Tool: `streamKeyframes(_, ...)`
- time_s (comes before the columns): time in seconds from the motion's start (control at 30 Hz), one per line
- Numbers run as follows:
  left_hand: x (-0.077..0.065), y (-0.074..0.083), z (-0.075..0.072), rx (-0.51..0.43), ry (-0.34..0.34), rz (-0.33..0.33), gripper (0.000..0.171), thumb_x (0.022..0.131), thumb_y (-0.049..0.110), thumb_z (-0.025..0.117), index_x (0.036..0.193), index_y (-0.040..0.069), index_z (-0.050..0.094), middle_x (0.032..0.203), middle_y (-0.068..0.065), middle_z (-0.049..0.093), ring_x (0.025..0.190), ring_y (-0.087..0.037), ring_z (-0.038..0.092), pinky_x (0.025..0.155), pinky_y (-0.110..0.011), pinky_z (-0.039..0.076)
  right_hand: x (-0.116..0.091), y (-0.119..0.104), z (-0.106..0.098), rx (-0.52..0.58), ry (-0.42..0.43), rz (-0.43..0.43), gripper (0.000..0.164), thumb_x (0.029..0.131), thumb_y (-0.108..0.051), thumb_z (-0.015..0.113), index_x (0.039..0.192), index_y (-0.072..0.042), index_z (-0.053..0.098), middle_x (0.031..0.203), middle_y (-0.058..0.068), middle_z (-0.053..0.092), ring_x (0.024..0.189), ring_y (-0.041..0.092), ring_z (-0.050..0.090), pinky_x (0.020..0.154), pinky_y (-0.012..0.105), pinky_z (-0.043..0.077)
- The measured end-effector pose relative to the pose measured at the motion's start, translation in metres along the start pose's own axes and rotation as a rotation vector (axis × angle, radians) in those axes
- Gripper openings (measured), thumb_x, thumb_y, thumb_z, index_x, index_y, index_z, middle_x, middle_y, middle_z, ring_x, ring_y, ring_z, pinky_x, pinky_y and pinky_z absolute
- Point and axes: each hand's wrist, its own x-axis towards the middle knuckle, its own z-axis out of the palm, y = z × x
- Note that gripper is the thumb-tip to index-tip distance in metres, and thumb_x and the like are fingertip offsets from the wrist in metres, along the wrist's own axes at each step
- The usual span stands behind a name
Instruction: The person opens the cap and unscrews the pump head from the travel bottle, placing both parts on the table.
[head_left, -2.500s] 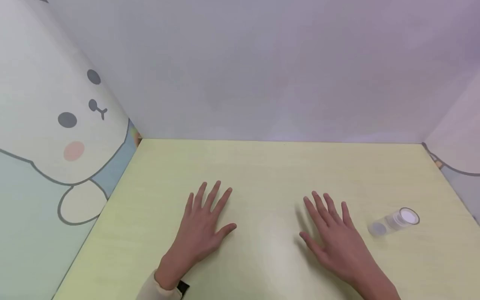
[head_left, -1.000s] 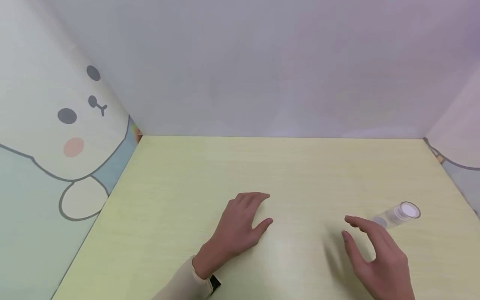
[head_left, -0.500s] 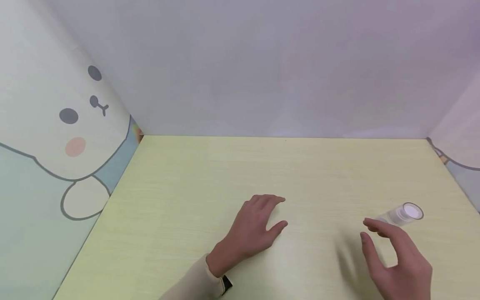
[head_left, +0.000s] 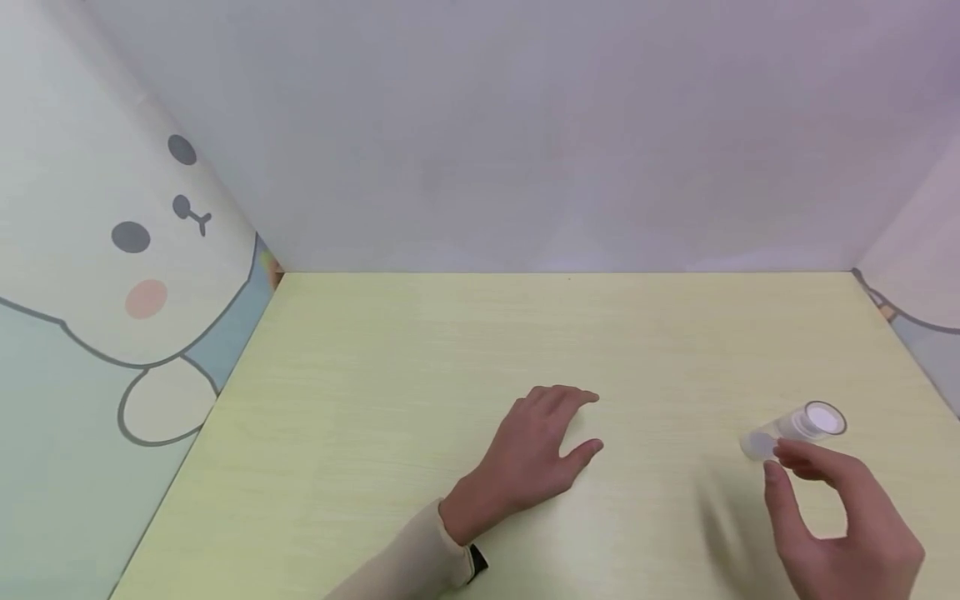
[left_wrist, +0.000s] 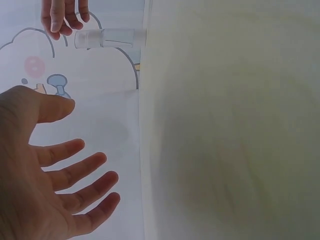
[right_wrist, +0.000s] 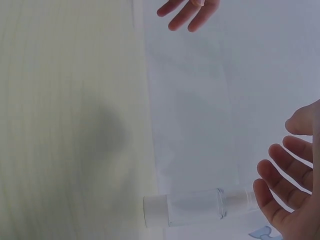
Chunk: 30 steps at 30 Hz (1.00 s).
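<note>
A clear, round bottle with a white top (head_left: 797, 429) stands upright on the pale yellow table (head_left: 480, 333) at the right. Just in front of it, my right hand (head_left: 851, 521) is held above the table, thumb and fingers bent toward each other with a gap between and nothing in it. In the right wrist view its fingertips come up to the bottle's narrow upper end (right_wrist: 235, 200). My left hand (head_left: 528, 450) is near the middle of the table, fingers loosely bent and spread, holding nothing; its palm (left_wrist: 30, 190) shows in the left wrist view.
A grey-white wall (head_left: 555, 150) rises at the table's back edge. On the left side is a panel printed with a cartoon animal (head_left: 172, 275), and a similar panel (head_left: 926, 267) stands at the right. A light sleeve (head_left: 420, 550) covers the left forearm.
Both hands have moved to the right, and their fingers have gone from spread flat to bent. The right hand is now in front of the bottle, which stays where it was.
</note>
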Motion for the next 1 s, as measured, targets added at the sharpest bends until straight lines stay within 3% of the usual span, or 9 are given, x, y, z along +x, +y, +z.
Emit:
streamKeyframes(0.27,0.012,0.008,0.008,-0.045,-0.008,0.021,0.044,0.100,0.037,0.069,0.139,0.020,0.060,0.134,0.004,0.066,0.121,-0.016,0.063,0.097,-0.031,0.054,0.005,-0.004,0.000,0.045,0.082,0.109,0.030,0.084,0.004,0.074,0.106,0.023,0.067,0.103,-0.017,0.073,0.092,-0.008,0.068,0.097,0.008,0.049)
streamKeyframes(0.53,0.021,0.014,0.012,-0.094,-0.032,0.001,0.043,0.100,0.037,0.068,0.139,0.020,0.060,0.134,0.004,0.066,0.119,-0.015,0.062,0.097,-0.027,0.053,0.003,0.009,-0.007,0.091,0.156,0.228,0.034,0.076,0.016,0.073,0.110,0.015,0.068,0.103,-0.009,0.068,0.090,-0.001,0.066,0.092,0.011,0.052)
streamKeyframes(0.77,0.028,0.019,0.017,-0.120,-0.049,0.002,0.042,0.100,0.036,0.069,0.138,0.021,0.060,0.135,0.006,0.065,0.120,-0.013,0.060,0.098,-0.022,0.051,0.005,0.017,-0.015,-0.062,0.106,0.316,0.058,0.075,0.021,0.071,0.126,-0.006,0.065,0.112,-0.013,0.060,0.101,0.004,0.063,0.089,0.010,0.054)
streamKeyframes(1.0,0.033,0.024,0.023,-0.144,-0.053,0.007,0.041,0.100,0.036,0.069,0.138,0.022,0.060,0.137,0.008,0.062,0.120,-0.010,0.057,0.097,-0.017,0.048,0.010,0.023,-0.015,-0.112,0.094,0.481,0.072,0.071,0.029,0.070,0.132,-0.007,0.059,0.116,-0.002,0.059,0.104,0.010,0.063,0.086,0.010,0.055)
